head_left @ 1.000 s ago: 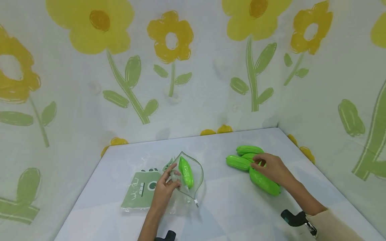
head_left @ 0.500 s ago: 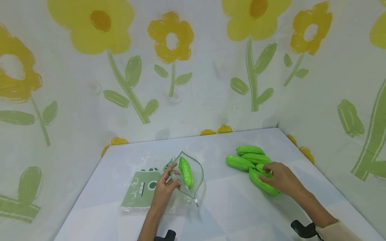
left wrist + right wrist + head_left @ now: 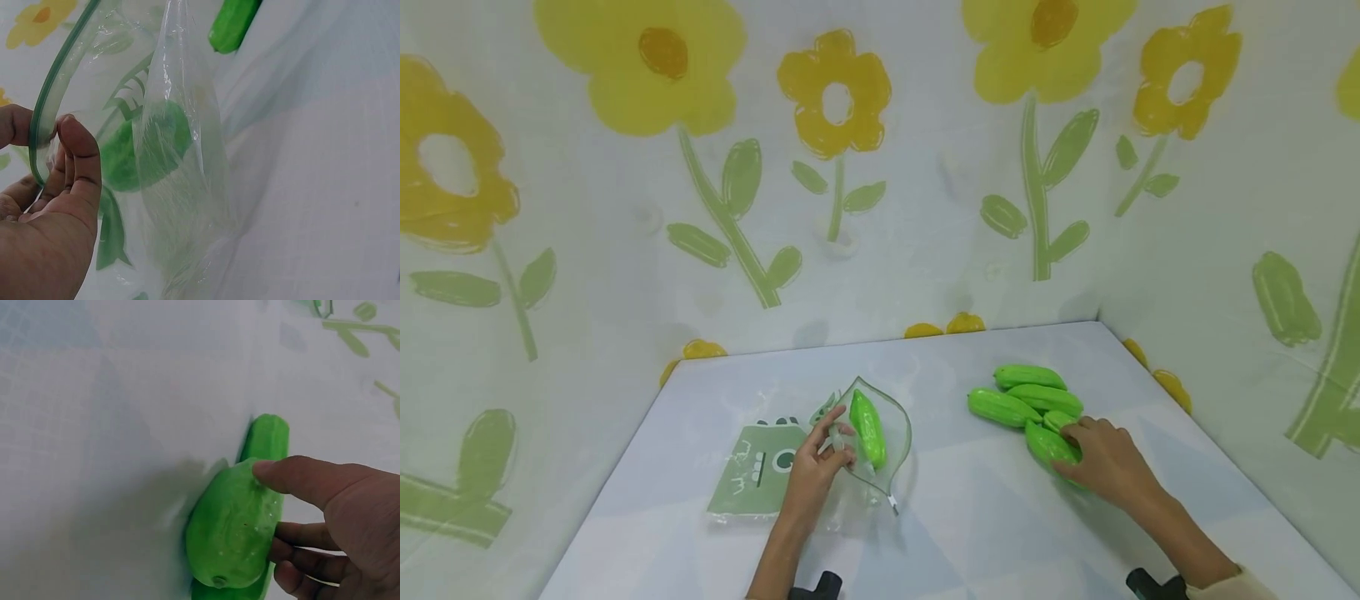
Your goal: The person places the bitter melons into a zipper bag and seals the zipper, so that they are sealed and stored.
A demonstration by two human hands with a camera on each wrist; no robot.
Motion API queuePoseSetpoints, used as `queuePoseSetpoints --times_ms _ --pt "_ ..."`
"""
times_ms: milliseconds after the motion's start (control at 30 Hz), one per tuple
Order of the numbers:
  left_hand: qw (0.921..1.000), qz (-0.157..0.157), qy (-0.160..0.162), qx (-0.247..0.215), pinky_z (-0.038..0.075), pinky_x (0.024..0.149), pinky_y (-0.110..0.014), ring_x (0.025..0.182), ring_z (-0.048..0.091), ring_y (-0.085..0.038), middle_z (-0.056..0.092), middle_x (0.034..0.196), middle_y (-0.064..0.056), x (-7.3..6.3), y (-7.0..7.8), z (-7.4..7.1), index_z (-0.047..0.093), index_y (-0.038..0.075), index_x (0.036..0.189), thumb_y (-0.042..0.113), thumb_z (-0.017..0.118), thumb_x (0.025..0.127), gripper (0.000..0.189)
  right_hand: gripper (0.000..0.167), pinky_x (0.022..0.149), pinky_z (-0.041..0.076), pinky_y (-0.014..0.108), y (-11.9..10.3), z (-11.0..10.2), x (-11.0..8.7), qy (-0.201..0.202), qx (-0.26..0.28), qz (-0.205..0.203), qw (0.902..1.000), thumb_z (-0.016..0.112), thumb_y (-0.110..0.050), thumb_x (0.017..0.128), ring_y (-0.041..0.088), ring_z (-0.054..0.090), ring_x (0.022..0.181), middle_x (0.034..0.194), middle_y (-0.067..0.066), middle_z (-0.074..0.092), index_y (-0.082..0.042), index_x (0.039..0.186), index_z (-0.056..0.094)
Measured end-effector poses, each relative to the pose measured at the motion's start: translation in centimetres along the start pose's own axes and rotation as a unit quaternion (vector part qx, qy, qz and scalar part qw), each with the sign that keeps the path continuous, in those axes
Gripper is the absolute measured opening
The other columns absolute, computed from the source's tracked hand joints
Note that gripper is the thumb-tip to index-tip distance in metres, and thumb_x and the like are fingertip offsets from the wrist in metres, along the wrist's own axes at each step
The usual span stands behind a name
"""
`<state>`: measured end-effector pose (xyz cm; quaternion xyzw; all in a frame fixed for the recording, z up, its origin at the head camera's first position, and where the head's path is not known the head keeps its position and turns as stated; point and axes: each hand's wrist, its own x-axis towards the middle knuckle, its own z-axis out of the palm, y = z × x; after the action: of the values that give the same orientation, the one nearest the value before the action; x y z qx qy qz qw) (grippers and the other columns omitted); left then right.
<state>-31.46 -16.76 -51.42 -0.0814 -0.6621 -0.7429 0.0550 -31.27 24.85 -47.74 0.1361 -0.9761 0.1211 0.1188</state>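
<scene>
My left hand (image 3: 820, 467) pinches the edge of a clear zip bag (image 3: 752, 475) with a green monster face printed on it; its mouth gapes toward the right. A bright green cucumber, apparently a toy, (image 3: 868, 429) lies inside; the left wrist view shows a green shape (image 3: 156, 147) through the plastic. At the right, my right hand (image 3: 1108, 462) grips the nearest cucumber (image 3: 1043, 443) of a group, partly hiding it. In the right wrist view the thumb touches the upper end of a cucumber (image 3: 231, 531), with the other fingers along its right side.
Further cucumbers (image 3: 1000, 407) lie close together behind the right hand, one small one (image 3: 1056, 419) among them. A pale table (image 3: 955, 517) carries everything. Flower-printed cloth walls (image 3: 910, 250) stand behind and at both sides.
My right hand has come down and toward me from the back of the group onto the nearest cucumber. The left hand keeps its hold on the bag. The head view has shifted slightly.
</scene>
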Motion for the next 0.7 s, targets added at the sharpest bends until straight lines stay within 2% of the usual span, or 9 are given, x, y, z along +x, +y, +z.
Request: queuePoseSetpoints --times_ms 167,400,600,700 --pt "1.0000 -0.002 0.007 0.004 0.055 0.071 -0.025 0.081 0.061 -0.014 0.054 0.118 -0.018 0.0 0.0 0.1 0.049 0.016 0.148 -0.006 0.064 0.087 0.066 0.047 0.071 0.044 0.051 -0.1 0.3 -0.3 0.018 -0.006 -0.003 0.9998 0.087 -0.029 0.074 0.037 0.059 0.090 0.098 0.017 0.065 0.003 0.106 0.072" --pt "1.0000 -0.003 0.005 0.004 0.056 0.071 -0.026 0.081 0.061 -0.014 0.054 0.118 -0.016 -0.1 0.0 0.2 0.046 0.014 0.149 -0.005 0.065 0.088 0.067 0.046 0.073 0.043 0.051 -0.2 0.0 -0.4 0.021 0.014 0.001 0.9997 0.086 -0.028 0.074 0.037 0.059 0.092 0.097 0.015 0.066 0.004 0.105 0.072" --pt "1.0000 -0.001 0.002 0.004 0.056 0.072 -0.025 0.082 0.062 -0.014 0.054 0.119 -0.016 0.0 0.0 0.1 0.046 0.014 0.149 -0.004 0.065 0.087 0.067 0.047 0.080 0.044 0.058 -0.6 -0.7 -0.3 0.013 0.060 0.009 0.9981 0.086 -0.029 0.076 0.037 0.059 0.094 0.095 0.009 0.066 0.003 0.107 0.072" --pt "1.0000 -0.002 0.001 0.003 0.056 0.072 -0.025 0.083 0.062 -0.014 0.053 0.119 -0.016 0.0 0.0 0.1 0.045 0.013 0.150 -0.005 0.064 0.088 0.067 0.046 0.079 0.048 0.055 -0.9 -1.0 -0.2 0.005 0.096 0.011 0.9953 0.086 -0.028 0.077 0.034 0.061 0.093 0.094 0.005 0.065 0.003 0.108 0.072"
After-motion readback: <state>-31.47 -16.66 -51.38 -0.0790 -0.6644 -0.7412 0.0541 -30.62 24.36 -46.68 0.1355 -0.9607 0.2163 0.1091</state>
